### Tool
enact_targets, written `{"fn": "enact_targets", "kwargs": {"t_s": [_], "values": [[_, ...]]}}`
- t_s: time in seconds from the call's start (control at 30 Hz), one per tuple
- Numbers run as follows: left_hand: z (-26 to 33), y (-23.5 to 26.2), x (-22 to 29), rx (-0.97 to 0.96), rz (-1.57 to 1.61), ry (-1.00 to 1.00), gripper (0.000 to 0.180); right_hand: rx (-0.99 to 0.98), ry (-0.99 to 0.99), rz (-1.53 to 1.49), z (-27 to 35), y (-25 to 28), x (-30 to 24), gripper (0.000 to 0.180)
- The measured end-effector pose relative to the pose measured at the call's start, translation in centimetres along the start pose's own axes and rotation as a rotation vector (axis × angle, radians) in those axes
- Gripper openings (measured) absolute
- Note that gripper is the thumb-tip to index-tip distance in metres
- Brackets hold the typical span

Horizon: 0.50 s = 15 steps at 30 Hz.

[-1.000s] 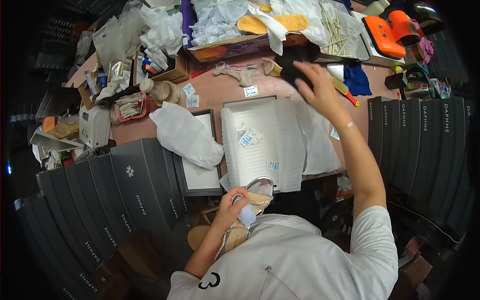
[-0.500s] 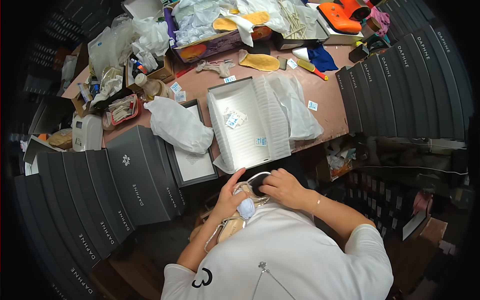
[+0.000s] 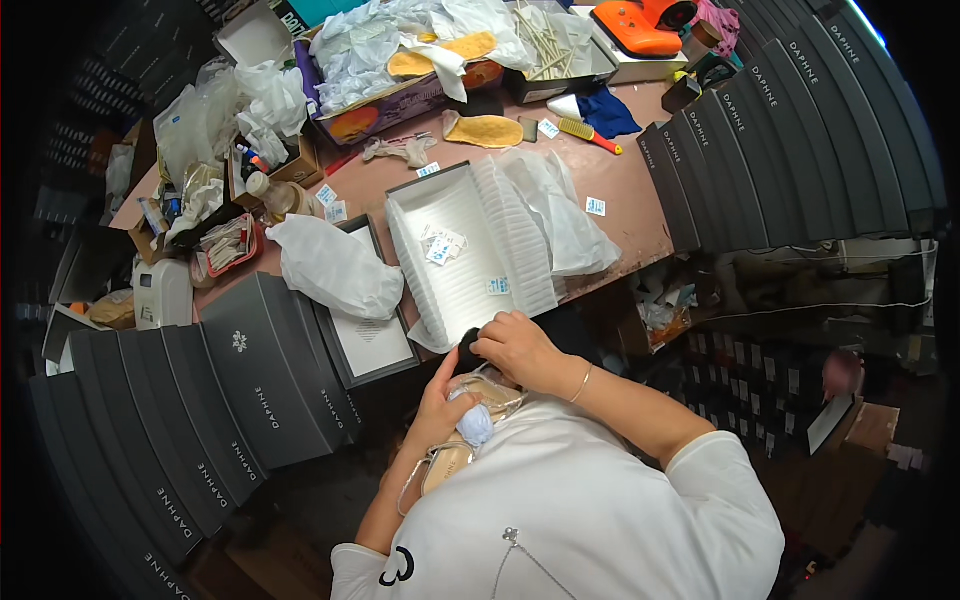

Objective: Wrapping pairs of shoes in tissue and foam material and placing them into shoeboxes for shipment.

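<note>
Close against my body, my left hand is closed round a beige sandal with thin straps. A pale bluish-white wad of paper sits among its straps. My right hand pinches a small black piece at the sandal's far end, beside my left fingertips; its kind I cannot make out. Just beyond my hands lies an open shoe box lined with ribbed white paper, with several small white-and-blue packets in it. The sandal's underside is hidden.
Dark grey shoe boxes stand in rows at left and right. A white-wrapped bundle rests on a box lid. Across the pink table are yellow insoles, a brush and an orange device.
My right hand has moved up and left, with the black piece now near my left fingertips. My left hand keeps its hold on the sandal. The whole view has shifted slightly.
</note>
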<state>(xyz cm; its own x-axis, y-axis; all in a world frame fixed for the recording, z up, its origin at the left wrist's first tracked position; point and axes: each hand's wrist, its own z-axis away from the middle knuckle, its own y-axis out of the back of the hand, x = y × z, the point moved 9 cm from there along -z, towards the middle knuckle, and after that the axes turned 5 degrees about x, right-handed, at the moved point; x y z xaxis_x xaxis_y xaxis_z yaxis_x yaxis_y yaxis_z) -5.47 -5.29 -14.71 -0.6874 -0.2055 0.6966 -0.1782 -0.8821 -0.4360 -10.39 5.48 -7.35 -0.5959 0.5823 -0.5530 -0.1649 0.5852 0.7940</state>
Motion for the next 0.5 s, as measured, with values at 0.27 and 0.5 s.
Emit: {"fn": "enact_targets", "kwargs": {"t_s": [0.27,0.5], "values": [[-1.9,-0.8,0.3,0.002,-0.016,0.085,0.082,-0.041,0.036,-0.031,2.7,1.2,1.8,0.01],[-5.3,-0.6,5.4,0.083,0.077,-0.067,0.069,0.535,-0.203,0.067,-5.9,12.0,16.0,0.02]]}}
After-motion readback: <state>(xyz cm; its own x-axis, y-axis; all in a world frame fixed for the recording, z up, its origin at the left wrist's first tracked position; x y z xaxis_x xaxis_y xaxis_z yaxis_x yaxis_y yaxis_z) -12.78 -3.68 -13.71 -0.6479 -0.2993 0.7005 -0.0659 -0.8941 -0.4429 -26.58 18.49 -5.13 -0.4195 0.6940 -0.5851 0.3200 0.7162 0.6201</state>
